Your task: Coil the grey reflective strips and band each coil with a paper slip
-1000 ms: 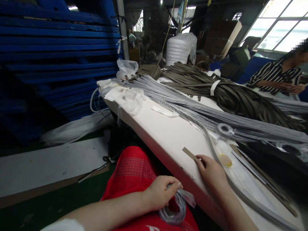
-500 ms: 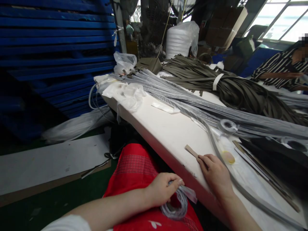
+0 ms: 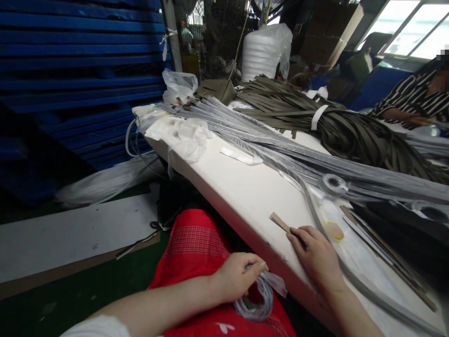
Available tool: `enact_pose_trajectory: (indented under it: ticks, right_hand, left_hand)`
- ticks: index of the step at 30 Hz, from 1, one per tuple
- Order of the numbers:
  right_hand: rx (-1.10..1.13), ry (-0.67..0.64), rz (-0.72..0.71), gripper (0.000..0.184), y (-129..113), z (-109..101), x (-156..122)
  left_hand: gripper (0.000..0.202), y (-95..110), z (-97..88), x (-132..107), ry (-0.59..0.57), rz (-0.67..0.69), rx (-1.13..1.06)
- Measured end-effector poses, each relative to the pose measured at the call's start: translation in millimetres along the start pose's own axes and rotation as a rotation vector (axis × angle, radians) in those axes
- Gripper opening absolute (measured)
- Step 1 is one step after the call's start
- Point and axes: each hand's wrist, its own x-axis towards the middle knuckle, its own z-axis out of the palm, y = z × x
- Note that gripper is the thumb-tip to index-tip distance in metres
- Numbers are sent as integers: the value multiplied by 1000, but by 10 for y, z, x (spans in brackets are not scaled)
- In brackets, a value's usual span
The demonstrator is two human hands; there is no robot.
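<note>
My left hand (image 3: 242,276) is closed on a coiled roll of grey, plastic-looking strip (image 3: 257,306), held over the red checked cloth (image 3: 196,243) on my lap. A clear end of the strip sticks out past my fingertips. On the white table (image 3: 245,187), my right hand (image 3: 314,252) pinches a short brown strip (image 3: 279,222) between thumb and fingers, its free end pointing away to the left. A long grey strip (image 3: 315,213) runs along the table just beyond that hand.
Long grey strips (image 3: 266,135) and a tied bundle of dark olive strips (image 3: 351,126) cover the table's far side. A small grey roll (image 3: 333,185) lies by them. Crumpled white plastic (image 3: 185,135) hangs over the left corner. Blue pallets (image 3: 84,61) stand left; a person in stripes (image 3: 403,96) sits right.
The view has shifted very slightly. Both hands keep their hold, almost in the same places. The striped person's arm at the right has moved a little.
</note>
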Motion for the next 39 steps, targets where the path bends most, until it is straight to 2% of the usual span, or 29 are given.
enact_pose_trajectory:
  ticks: [11,16,20,22,27,30,34,39]
  right_hand:
    - [160,16,84,27,60,22,18]
    - [-50,-9,13,26,-20,15,27]
    - [-199,-80,92,12,-77,30,124]
    - [-201,-96,155,12,-33,51,195]
    - [-152,-43,326,25,242,72,330]
    - [-103,-54,337,23,334,51,341]
    - [-67,-72,259,29,253,-9,261]
    - [-129,-54,257,33,25,-101,113]
  left_hand:
    - [54,21,-4,-14,11,7,-10]
    - [53,19,-6,-16,9,24,8]
    - [52,21,-11,-31,16,47,36]
    - [51,37,-15,-46,23,62,57]
    - [44,112,-31,-108,57,165,166]
    - [43,138,-32,-149,70,203,179]
    - [42,135,-18,-186,84,216,180]
    - [44,116,13,-208,81,183,192]
